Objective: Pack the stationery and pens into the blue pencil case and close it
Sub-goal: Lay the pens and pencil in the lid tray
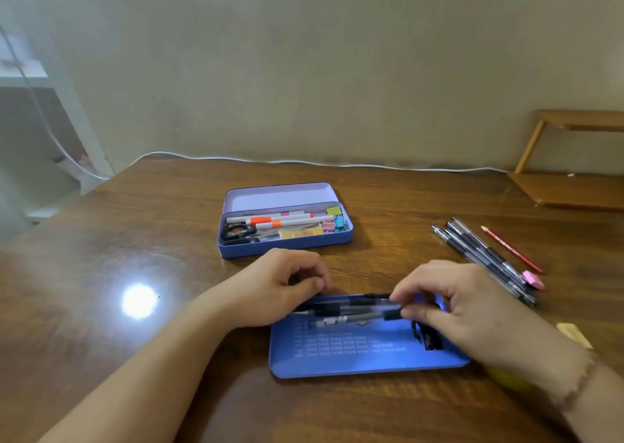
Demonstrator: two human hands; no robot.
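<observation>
risk, pens: i judged the bunch of black pens [351, 311] could roll apart on the blue tray [368, 358], since they lay loose and only their ends were held.
risk, sequence: the tray looked like an insert for the blue pencil case [285, 228]; if it went in tilted, the lid might not close over the markers [270, 219] and scissors [238, 233] already inside. that was my guess only.
risk, leftovers: more pens [486, 257], a red pencil [511, 249] and a pink eraser [533, 280] lay well apart on the right of the table [135, 233], easy to forget.
left hand [287, 287]: fingers curled, pinching the left ends of the pens on the tray; i could not tell how many it held.
right hand [449, 304]: fingers bent narrow, tips pinching the right ends of the same pens, palm over the tray's right part.
case location: open, beyond the hands near the table's middle, lid tipped back, holding markers, scissors, binder clips [336, 221] and yellow sticky blocks [300, 234].
tray location: nearest me, flat on the table, under both hands.
task state: i judged it partway; the case was not yet closed.
</observation>
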